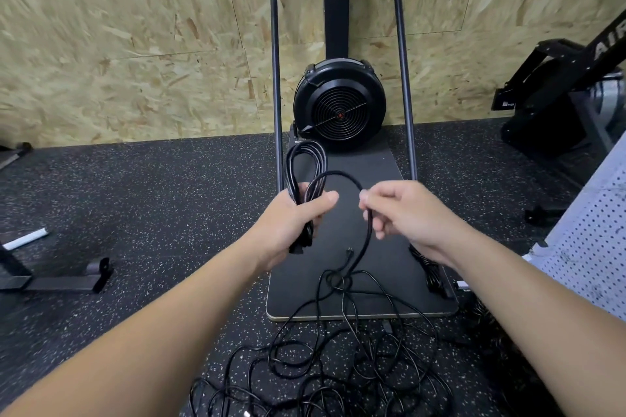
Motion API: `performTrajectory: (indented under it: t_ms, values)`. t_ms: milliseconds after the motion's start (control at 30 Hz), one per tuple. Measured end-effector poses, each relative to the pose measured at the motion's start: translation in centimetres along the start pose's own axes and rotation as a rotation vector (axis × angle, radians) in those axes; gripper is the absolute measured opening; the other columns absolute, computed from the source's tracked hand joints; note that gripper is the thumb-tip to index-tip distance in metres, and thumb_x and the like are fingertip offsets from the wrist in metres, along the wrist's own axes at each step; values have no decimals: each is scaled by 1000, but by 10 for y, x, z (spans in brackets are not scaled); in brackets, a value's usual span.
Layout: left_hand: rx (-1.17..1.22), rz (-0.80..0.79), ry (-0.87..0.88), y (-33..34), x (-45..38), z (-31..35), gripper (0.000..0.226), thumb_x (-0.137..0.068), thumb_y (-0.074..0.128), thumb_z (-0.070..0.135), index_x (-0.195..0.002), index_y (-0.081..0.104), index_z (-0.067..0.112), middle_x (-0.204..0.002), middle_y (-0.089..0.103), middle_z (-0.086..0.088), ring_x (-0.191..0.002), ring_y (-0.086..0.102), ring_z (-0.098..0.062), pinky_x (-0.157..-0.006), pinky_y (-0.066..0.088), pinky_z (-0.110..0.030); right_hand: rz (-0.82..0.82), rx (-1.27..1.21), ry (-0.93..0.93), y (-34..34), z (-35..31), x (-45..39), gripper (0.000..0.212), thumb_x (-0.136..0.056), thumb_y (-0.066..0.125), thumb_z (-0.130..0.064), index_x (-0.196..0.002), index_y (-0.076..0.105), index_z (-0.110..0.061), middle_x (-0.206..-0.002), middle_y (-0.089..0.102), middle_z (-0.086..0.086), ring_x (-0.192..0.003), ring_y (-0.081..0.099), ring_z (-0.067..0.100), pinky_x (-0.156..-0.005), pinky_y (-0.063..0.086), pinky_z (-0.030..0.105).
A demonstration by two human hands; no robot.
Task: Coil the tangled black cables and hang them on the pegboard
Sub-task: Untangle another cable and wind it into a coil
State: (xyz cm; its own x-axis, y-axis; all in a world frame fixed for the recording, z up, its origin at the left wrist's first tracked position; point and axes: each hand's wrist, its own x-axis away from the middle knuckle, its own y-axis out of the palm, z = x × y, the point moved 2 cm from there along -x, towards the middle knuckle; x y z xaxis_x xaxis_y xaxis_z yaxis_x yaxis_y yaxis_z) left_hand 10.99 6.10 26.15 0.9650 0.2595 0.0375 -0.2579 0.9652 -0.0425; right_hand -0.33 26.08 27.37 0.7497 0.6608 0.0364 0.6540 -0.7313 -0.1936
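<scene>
Left hand (291,217): coil (306,162) gripped — loops upright.
Right hand (403,213): cable (367,237) pinched.
Floor (135,213): tangle (338,366) heaped.

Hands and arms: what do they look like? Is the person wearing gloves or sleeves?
No gloves and no sleeves in view. The left hand and right hand are bare, and both forearms are bare too. No rings, watch or bracelets show.

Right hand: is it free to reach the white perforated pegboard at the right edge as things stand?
Probably not yet. The right hand pinches the black cable strand that runs to the coil in the left hand. The white perforated pegboard is unobstructed.
</scene>
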Motion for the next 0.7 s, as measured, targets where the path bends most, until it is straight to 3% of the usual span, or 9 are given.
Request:
performTrajectory:
  t_ms: [133, 200, 300, 400, 533, 700]
  values:
    - [-321, -110, 69, 14, 9, -5, 49, -98, 78, 48, -84, 54, 9, -74, 48, -6, -65, 44, -20, -56, 38, -33, 59, -233, -56, 3, -21, 2, 28, -109, 68, -24, -98, 73, 1, -78, 61, 10, -62, 54, 18, -63, 54, 32]
    - [-346, -146, 96, 28, 13, -6, 49, -101, 77, 43, -93, 58, -2, -78, 55, -3, -66, 49, -16, -60, 43, -30, 133, -202, -54, 8, -22, 2, 28, -109, 69, -26, -94, 74, -2, -72, 60, 9, -61, 57, 18, -64, 55, 34]
    - [-295, -179, 98, 45, 15, -7, 36, -106, 74, 25, -99, 62, -9, -81, 64, -7, -61, 58, -6, -62, 47, -16, 285, -151, -55, 5, -19, 1, 27, -108, 71, -26, -95, 77, -3, -67, 61, 9, -59, 65, 22, -66, 59, 34]
    - [-269, -202, 102, 53, 15, -13, 22, -109, 68, 20, -97, 66, 2, -86, 73, -10, -76, 68, -15, -76, 53, -23, 350, -134, -96, -1, -25, 3, 25, -105, 75, -25, -98, 78, -2, -64, 64, 10, -57, 69, 23, -67, 65, 38]
    - [-218, -151, 92, 58, 18, -12, 14, -110, 67, 16, -97, 63, 11, -87, 73, -10, -77, 67, -15, -69, 51, -16, 381, -121, -109, -5, -28, 7, 23, -98, 84, -22, -96, 77, 0, -66, 67, 13, -59, 69, 24, -68, 69, 43]
    - [-266, -187, 92, 62, 19, -11, 31, -112, 62, 32, -96, 68, 7, -96, 80, -13, -82, 71, -15, -80, 52, -22, 354, -100, -114, -8, -27, 7, 25, -98, 84, -18, -96, 72, 3, -68, 68, 15, -60, 71, 25, -68, 68, 41]
